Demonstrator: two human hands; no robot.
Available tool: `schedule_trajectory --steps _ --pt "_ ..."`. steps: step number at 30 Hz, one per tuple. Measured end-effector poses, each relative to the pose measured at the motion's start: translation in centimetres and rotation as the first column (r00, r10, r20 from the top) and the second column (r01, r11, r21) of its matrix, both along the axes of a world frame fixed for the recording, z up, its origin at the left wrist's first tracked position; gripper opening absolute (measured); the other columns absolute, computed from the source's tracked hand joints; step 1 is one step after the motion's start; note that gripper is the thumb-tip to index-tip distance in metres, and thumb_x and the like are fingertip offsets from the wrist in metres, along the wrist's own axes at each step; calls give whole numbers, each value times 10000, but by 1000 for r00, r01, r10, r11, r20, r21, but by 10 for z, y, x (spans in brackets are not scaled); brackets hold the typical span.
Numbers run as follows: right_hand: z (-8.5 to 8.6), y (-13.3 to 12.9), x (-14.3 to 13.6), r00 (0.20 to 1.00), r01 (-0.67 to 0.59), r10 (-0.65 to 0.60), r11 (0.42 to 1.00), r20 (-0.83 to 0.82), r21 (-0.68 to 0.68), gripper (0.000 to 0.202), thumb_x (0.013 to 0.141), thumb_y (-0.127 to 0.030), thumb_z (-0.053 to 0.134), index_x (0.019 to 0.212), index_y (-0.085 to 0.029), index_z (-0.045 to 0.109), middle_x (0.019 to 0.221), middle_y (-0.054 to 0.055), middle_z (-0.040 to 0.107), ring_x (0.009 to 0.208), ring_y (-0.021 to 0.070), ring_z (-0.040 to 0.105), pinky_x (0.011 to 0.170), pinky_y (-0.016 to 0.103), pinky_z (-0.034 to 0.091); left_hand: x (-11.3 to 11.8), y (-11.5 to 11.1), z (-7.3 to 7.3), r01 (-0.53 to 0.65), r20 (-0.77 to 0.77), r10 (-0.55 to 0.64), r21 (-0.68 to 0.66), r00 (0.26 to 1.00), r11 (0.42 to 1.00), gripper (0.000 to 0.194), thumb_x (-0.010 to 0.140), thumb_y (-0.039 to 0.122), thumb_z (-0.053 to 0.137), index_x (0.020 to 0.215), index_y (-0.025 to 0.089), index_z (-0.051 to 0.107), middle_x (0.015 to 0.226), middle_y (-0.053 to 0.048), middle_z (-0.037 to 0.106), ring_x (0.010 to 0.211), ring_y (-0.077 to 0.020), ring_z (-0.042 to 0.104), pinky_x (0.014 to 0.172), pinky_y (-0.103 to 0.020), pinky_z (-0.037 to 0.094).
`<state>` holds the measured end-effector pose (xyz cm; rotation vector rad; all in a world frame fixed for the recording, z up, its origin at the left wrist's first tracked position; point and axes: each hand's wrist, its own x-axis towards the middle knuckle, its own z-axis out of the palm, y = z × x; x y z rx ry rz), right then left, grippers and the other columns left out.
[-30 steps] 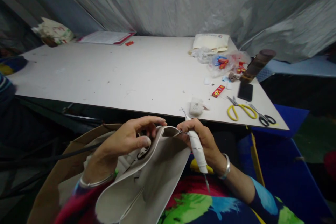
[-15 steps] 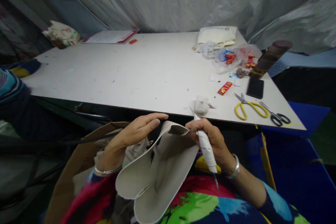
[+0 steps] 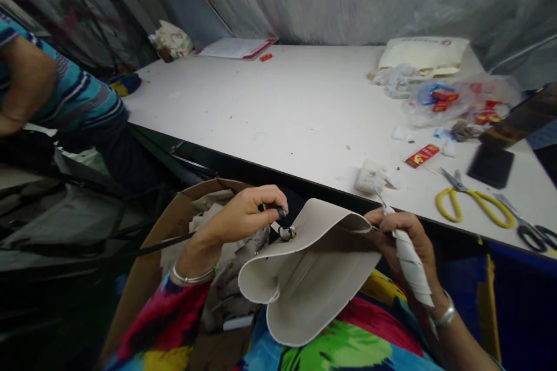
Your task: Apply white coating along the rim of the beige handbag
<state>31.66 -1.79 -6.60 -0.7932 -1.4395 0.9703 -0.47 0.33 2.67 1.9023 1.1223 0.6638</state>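
Note:
A pale beige, leather-like piece (image 3: 322, 278), folded over into a curved shape, hangs in front of my body. My left hand (image 3: 243, 214) has its fingers pinched on a black strap (image 3: 282, 218), beside a small metal fitting (image 3: 287, 234) at the piece's left edge. A length of the strap also runs off leftward behind the wrist. My right hand (image 3: 407, 240) grips a white-wrapped tool (image 3: 413, 269) with thin metal points at both ends. Its fingers also pinch the upper right corner of the beige piece.
Ahead stands a white table (image 3: 261, 104). On its right lie yellow-handled scissors (image 3: 474, 197), black-handled scissors (image 3: 531, 232), a phone (image 3: 491, 163), a red packet (image 3: 422, 156) and plastic bags (image 3: 461, 98). A cardboard box (image 3: 143, 278) of beige pieces is at my left. A person (image 3: 78, 93) stands far left.
My left hand has gone from flat, stretched fingers to a pinch on the black strap. The view has swung left, bringing more of the other person in. My right hand keeps its hold.

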Motion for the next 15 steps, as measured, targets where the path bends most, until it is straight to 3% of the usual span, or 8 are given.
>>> schedule_trajectory --steps 3,5,6,8,11,13,15 --pt "3 0 -1 1000 21 -21 1000 6 -5 240 899 -81 737 973 -268 606 945 4 725 787 149 684 672 239 559 -9 -11 -3 74 220 -33 -179 975 981 154 982 285 649 933 148 698 1019 -113 742 966 -237 704 863 -363 574" --pt "4 0 -3 999 35 -35 999 16 -4 219 902 -97 739 950 -265 606 933 1 727 775 146 681 662 236 554 -27 -20 -9 80 305 7 -271 952 959 220 975 349 686 913 138 688 930 -112 737 835 -222 703 729 -325 577" --pt "4 0 -4 999 40 -40 999 19 -6 212 901 -105 742 938 -262 605 933 2 726 778 147 683 666 239 554 -40 -26 -13 28 297 56 -272 953 962 259 959 386 712 891 137 689 878 -100 721 751 -200 677 655 -297 553" --pt "5 1 -5 999 48 -48 999 19 -13 206 898 -120 752 919 -257 600 935 5 725 797 155 689 689 253 562 -74 -38 -21 -160 197 193 -174 961 972 290 929 440 739 885 154 708 838 -74 692 695 -178 629 590 -267 503" --pt "7 2 -9 999 43 -43 999 9 -17 208 894 -127 759 908 -254 595 934 8 722 822 165 692 713 268 566 -135 -63 -35 -470 -136 459 -71 878 880 274 927 479 718 1014 220 741 980 -80 744 856 -264 705 703 -346 577" --pt "11 3 -12 1000 21 -21 1000 -12 -15 207 896 -120 752 911 -256 597 924 4 721 807 160 686 705 266 559 -176 -85 -45 -502 -388 481 51 786 863 339 887 520 726 1104 264 768 1073 -76 776 960 -332 734 776 -405 616" --pt "14 5 -15 999 -1 1 1000 -37 -17 210 894 -117 753 910 -257 597 921 3 723 799 158 680 695 264 551 -209 -108 -52 -429 -500 517 289 694 856 463 764 576 816 1141 309 777 1099 -32 790 974 -367 742 726 -404 639"
